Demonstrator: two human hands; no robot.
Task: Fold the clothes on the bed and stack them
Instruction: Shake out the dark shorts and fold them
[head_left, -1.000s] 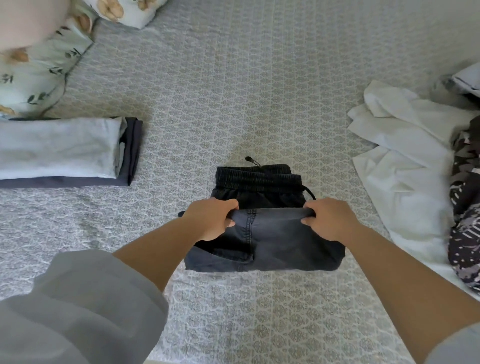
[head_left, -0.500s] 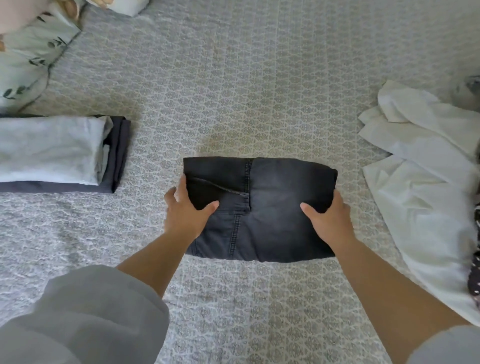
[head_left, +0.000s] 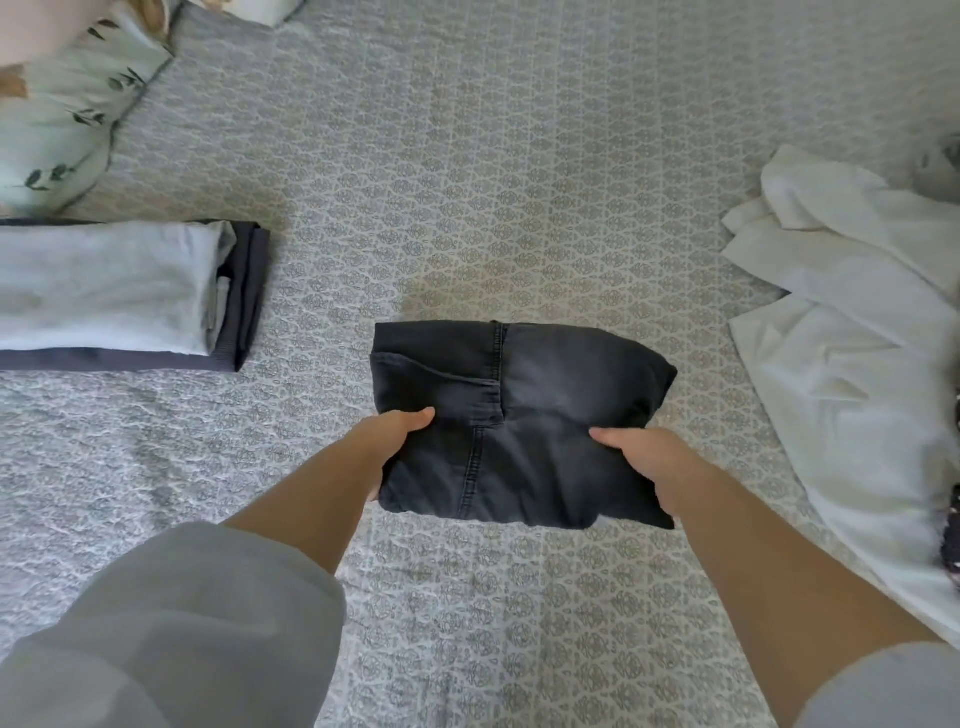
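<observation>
The bed (head_left: 519, 156), covered in a grey patterned quilt, is filling the whole view and carrying everything else. On its right side a loose white garment (head_left: 852, 332) is lying crumpled and unfolded, with a sliver of a dark patterned piece (head_left: 955, 535) peeking in at the right edge, too cut off to identify. On the left a stack (head_left: 119, 296) is already sitting: a pale grey folded piece resting on a darker folded one, just below a leaf-print pillow (head_left: 67, 130). In the middle, well apart from both the stack and the white garment, the dark denim garment (head_left: 524, 410) is lying folded into a compact rectangle, and it looks finished as a fold. The left hand (head_left: 395, 441) is gripping its near left edge, thumb on top and fingers tucked under out of sight; the right hand (head_left: 644, 457) is gripping the near right edge the same way, thumb on top. Judging from this, the task is sitting somewhere around the middle: two pieces appear stacked, a third is folded and likely waiting to be carried across to the stack, while the white garment and whatever lies beyond it are remaining to be folded.
</observation>
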